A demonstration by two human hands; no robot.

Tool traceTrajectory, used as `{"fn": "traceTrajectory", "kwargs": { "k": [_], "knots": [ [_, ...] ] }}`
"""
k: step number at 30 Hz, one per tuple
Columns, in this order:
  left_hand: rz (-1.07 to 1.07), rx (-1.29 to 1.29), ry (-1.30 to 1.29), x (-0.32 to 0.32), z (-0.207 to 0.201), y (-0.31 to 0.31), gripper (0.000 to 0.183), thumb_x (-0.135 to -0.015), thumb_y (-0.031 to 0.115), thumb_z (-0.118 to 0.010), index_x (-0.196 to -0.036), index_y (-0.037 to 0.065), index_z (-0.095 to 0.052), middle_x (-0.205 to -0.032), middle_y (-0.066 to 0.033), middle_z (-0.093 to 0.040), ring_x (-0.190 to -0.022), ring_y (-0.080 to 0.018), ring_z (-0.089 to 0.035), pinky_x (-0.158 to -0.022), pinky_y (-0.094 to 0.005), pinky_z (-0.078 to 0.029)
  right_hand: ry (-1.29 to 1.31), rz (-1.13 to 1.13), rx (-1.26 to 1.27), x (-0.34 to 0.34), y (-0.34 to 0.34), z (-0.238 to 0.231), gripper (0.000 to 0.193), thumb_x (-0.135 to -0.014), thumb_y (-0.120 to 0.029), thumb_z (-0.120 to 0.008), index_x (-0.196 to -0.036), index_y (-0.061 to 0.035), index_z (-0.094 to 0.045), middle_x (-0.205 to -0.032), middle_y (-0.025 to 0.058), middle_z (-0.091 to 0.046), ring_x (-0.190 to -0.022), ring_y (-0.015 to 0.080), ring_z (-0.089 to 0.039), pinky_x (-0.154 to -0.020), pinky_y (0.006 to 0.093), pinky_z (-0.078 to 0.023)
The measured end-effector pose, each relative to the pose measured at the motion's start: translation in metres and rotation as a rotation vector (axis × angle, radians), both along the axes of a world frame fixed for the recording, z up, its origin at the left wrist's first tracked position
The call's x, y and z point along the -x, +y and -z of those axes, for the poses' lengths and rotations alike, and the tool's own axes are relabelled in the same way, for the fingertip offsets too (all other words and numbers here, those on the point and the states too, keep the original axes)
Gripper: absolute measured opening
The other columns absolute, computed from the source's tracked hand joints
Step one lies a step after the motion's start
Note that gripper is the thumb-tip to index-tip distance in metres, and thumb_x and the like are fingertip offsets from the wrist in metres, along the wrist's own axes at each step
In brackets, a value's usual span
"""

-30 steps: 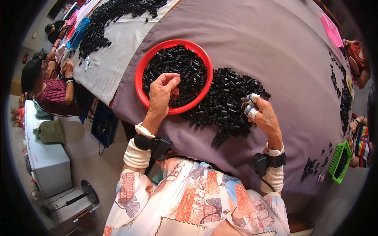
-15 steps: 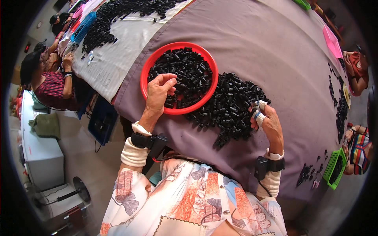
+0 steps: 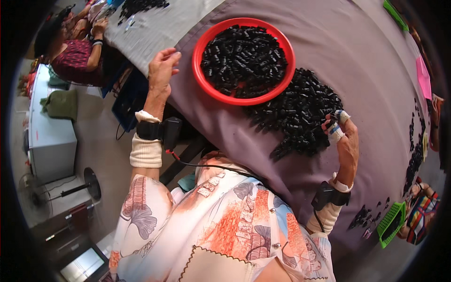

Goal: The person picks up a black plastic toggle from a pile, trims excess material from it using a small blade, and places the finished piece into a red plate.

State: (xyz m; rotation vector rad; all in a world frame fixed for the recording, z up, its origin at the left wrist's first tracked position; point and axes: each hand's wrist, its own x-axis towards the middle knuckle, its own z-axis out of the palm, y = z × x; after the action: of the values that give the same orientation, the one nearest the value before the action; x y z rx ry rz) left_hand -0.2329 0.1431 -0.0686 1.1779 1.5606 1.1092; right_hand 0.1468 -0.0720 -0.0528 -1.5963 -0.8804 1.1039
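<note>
A round red basin [image 3: 197, 70] on the cloth holds a heap of small black plastic parts [image 3: 244, 58]. Just left of its rim, my left hand [image 3: 160, 75] hovers with loosely curled, parted fingers and nothing visible in them. A loose pile of the same black parts [image 3: 300, 113] spreads beside the basin, to its right and nearer to me. At the pile's right edge is my right hand [image 3: 346, 136], its fingertips wrapped in pale tape with blue stripes. The fingers are bent together around a small black plastic part, mostly hidden by them.
A mauve cloth [image 3: 371, 94] covers the table, and more black parts lie along its right side. A green basket [image 3: 391, 224] stands near a person in stripes [image 3: 420, 216]. Another person [image 3: 77, 58] sits at the far left. Fans [image 3: 91, 183] stand on the floor at left.
My left hand has moved left, from over the basin to outside its rim, and its fingers have loosened. My right hand stays at the pile's edge. The whole view has shifted.
</note>
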Motion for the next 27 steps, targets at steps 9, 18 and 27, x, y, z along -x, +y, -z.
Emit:
{"fn": "traceTrajectory", "kwargs": {
  "k": [9,18,27],
  "knots": [
    [0.321,0.317,-0.274,-0.004,0.017,-0.013,0.037,-0.082,0.025,-0.065,-0.107,0.002,-0.052,-0.087,-0.0049,-0.061,-0.07,-0.0137,-0.06,-0.063,-0.0281,-0.053,0.081,0.058,-0.014,0.019,-0.001,-0.014,0.02,-0.083,0.004,-0.049,-0.102,0.0022,-0.053,-0.095,0.0065,-0.059,-0.086,0.0147,-0.057,-0.076,0.0257,-0.048],
    [0.271,0.266,-0.188,-0.015,0.029,-0.008,0.016,-0.081,0.01,-0.059,-0.095,0.002,-0.055,-0.079,-0.0046,-0.06,-0.065,-0.0129,-0.06,-0.059,-0.0276,-0.054,-0.145,-0.861,-0.065,0.114,-0.012,-0.007,0.022,-0.077,-0.011,-0.061,-0.094,-0.0003,-0.055,-0.081,0.0208,-0.061,-0.072,0.0315,-0.061,-0.065,0.0379,-0.047],
    [0.171,0.232,-0.277,-0.029,0.047,-0.003,0.02,-0.079,0.008,-0.062,-0.097,0.001,-0.058,-0.084,-0.0043,-0.061,-0.074,-0.0138,-0.059,-0.069,-0.0267,-0.048,-0.381,-1.014,-0.175,0.136,-0.034,0.012,0.023,-0.073,-0.016,-0.063,-0.087,-0.0008,-0.053,-0.074,0.0166,-0.056,-0.073,0.0361,-0.056,-0.065,0.0409,-0.044]
  ]
}}
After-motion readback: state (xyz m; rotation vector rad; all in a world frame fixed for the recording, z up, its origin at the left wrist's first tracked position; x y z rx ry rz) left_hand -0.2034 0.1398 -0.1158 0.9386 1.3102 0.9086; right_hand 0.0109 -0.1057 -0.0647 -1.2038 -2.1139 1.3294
